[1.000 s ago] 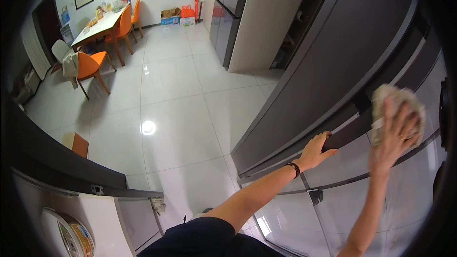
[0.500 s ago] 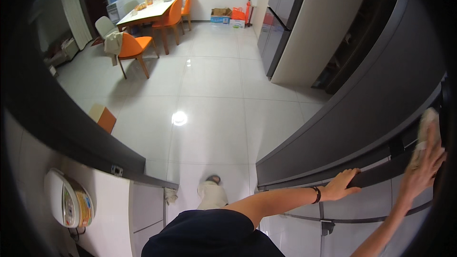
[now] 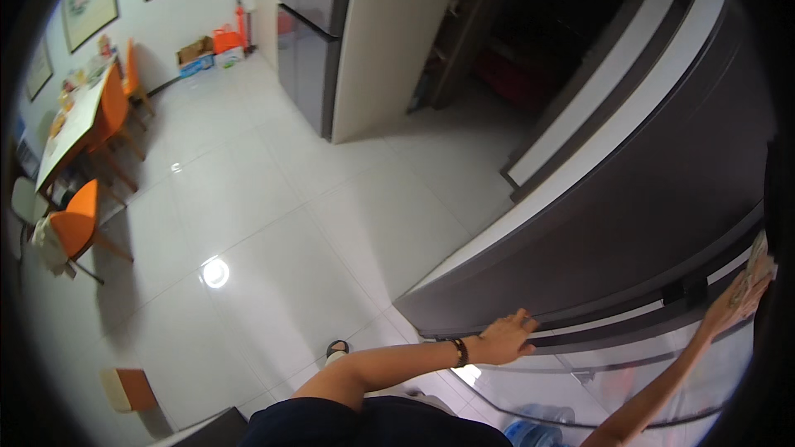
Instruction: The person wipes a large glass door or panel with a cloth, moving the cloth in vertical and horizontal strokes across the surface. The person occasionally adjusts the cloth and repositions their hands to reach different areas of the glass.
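Note:
My left hand (image 3: 503, 339), with a dark bracelet at its wrist, grips the dark frame of a glass door (image 3: 613, 333), fingers on one side and thumb on the other. Farther right, my right hand (image 3: 729, 305) presses a pale cloth (image 3: 759, 265) against the dark framework near the picture's rim. Part of the cloth lies beneath the fingers, and the dark rim hides some of it. A wide dark door frame (image 3: 629, 190) rises beyond both hands.
Blue-tinted water bottles (image 3: 534, 433) stand behind the glass. A grey fridge (image 3: 308, 58) stands ahead, with a dark doorway (image 3: 538, 33) to its right. Orange chairs (image 3: 76, 219) surround a white table (image 3: 76, 128) at far left. A small box (image 3: 128, 389) sits on the tiled floor (image 3: 248, 223).
My view has swung right, bringing the dark doorway and water bottles into sight. My left hand stays at the glass door's frame. My right hand keeps the cloth at the framework.

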`<state>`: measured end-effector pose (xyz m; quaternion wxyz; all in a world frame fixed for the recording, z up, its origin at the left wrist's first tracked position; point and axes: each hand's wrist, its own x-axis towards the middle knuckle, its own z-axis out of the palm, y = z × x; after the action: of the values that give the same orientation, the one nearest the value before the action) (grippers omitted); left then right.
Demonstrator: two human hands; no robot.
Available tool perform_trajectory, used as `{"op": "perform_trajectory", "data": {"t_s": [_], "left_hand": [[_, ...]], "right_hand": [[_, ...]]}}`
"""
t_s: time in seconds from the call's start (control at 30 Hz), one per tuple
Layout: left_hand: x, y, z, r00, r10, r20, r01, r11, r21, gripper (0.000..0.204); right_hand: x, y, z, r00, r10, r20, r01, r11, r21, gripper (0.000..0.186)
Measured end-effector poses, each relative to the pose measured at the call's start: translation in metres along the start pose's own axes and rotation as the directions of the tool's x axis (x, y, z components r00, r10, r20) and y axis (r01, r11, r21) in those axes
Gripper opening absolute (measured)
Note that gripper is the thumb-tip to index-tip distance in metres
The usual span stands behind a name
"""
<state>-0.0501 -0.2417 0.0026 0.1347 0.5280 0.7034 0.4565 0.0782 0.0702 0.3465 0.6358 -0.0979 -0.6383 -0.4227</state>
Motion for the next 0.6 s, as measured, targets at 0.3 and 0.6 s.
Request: {"op": "perform_trajectory", "data": {"t_s": [0.3, 0.6], "left_hand": [[-0.030, -0.065, -0.037, 0.987, -0.046, 0.154, 0.053, 0.998, -0.041, 0.050], [-0.032, -0.089, -0.021, 0.951, 0.017, 0.310, 0.009, 0.997, -0.080, 0.052]], "right_hand": [[-0.080, -0.112, -0.044, 0.964, 0.234, 0.124, -0.239, 0.971, 0.018, 0.053], [-0.160, -0.117, -0.069, 0.863, 0.366, 0.348, -0.379, 0.925, -0.032, 0.057]]}}
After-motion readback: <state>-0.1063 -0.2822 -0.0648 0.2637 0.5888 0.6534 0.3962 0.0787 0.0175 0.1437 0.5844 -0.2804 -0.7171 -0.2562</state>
